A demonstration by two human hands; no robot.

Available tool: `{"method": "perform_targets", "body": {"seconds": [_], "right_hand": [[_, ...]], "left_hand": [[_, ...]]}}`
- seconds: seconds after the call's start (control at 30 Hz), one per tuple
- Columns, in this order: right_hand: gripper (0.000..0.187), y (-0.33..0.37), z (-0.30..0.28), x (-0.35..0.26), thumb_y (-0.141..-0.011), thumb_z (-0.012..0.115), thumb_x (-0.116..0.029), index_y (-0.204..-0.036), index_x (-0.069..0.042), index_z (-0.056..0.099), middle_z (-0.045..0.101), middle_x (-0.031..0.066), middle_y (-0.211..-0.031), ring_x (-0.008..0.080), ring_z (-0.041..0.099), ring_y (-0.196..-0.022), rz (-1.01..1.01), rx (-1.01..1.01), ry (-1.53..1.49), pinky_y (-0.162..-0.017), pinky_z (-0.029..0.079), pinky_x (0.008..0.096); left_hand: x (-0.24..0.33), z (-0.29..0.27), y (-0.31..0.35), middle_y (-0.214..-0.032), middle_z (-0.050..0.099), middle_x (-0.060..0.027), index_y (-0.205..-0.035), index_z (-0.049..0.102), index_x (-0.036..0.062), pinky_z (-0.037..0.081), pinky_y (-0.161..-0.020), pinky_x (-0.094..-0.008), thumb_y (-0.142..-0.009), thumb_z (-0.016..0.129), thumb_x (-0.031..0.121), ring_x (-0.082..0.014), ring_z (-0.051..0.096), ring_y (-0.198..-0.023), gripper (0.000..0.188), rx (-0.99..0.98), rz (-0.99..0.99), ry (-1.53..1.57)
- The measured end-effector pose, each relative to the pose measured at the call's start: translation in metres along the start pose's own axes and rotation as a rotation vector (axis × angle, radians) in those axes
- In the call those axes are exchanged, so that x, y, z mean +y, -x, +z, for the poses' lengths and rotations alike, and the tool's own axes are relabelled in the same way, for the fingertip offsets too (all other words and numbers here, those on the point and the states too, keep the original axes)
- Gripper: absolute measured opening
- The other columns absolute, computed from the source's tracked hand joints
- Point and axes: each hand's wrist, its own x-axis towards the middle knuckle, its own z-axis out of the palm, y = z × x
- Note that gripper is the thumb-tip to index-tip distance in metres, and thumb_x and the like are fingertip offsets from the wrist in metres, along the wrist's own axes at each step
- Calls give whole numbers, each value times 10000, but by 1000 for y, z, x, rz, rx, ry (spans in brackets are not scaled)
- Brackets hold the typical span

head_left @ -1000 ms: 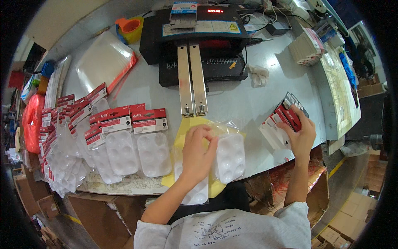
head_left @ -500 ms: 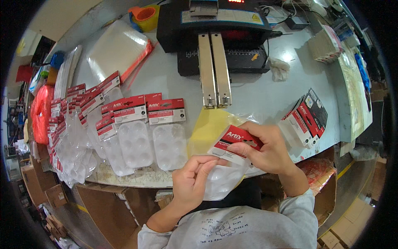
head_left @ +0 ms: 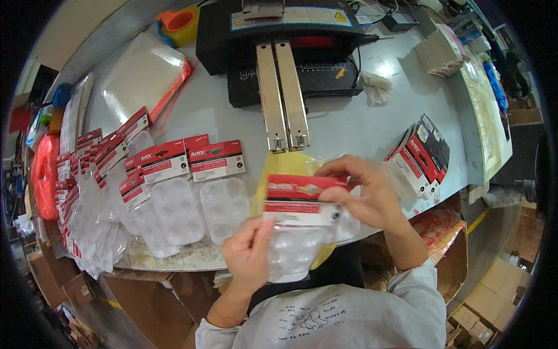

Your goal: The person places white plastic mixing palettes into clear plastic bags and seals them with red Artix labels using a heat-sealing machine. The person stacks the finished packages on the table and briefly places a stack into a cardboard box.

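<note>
My right hand (head_left: pixel 367 195) grips the right end of a red-and-white header card (head_left: pixel 296 216), thumb in front and fingers behind. Below the card hangs a clear plastic paint palette (head_left: pixel 290 251) with round wells, in a thin clear bag. My left hand (head_left: pixel 249 251) pinches the lower left corner of the card, thumb on top. Card and fingers are slightly blurred by motion. Behind them a yellow sheet (head_left: pixel 280 165) lies at the table edge, partly hidden by the card and right hand.
Ahead stands a black machine (head_left: pixel 290 84) with two metal bars (head_left: pixel 285 110) pointing at me. Carded palettes (head_left: pixel 224 203) overlap on the left, near a stack of clear bags (head_left: pixel 142 72). Header cards (head_left: pixel 421 157) are stacked at right; a crumpled tissue (head_left: pixel 376 88) lies beyond.
The header card has turned from tilted to nearly level and faces me more squarely. Both hands have shifted slightly left in view; my left hand now holds the card's corner.
</note>
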Motion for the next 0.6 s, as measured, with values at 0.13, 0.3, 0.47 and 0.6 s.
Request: {"method": "perform_targets", "body": {"seconds": [0.13, 0.3, 0.47, 0.6], "right_hand": [[157, 15, -3, 12, -832, 657, -98, -854, 57, 659, 648, 80, -709, 118, 631, -598, 533, -289, -304, -506, 483, 216], [132, 30, 3, 15, -839, 635, -77, -795, 47, 647, 634, 75, -675, 122, 617, -557, 537, -196, -580, -499, 479, 222], [164, 20, 13, 25, -852, 609, -109, -760, 26, 616, 612, 61, -667, 119, 587, -521, 645, -161, -705, -488, 470, 228], [171, 1, 25, 48, -860, 597, -140, -782, 11, 614, 608, 53, -689, 113, 573, -528, 654, 10, -762, -488, 464, 236]], "left_hand": [[-12, 1, -4, -725, 582, 24, -896, 643, -40, 373, -583, -181, -896, 597, 132, -34, 454, -656, 178, 104, -67, 183], [-14, 1, -1, -706, 559, 23, -848, 615, -34, 358, -572, -196, -903, 576, 129, -35, 432, -650, 176, 91, -105, 181], [-15, 6, -18, -701, 521, 10, -835, 560, -1, 370, -613, -221, -939, 501, 173, -58, 432, -684, 211, -25, -139, 28], [-36, 18, -46, -728, 513, 36, -836, 564, 36, 362, -632, -200, -949, 481, 197, -40, 422, -693, 214, -42, -168, -100]]}}
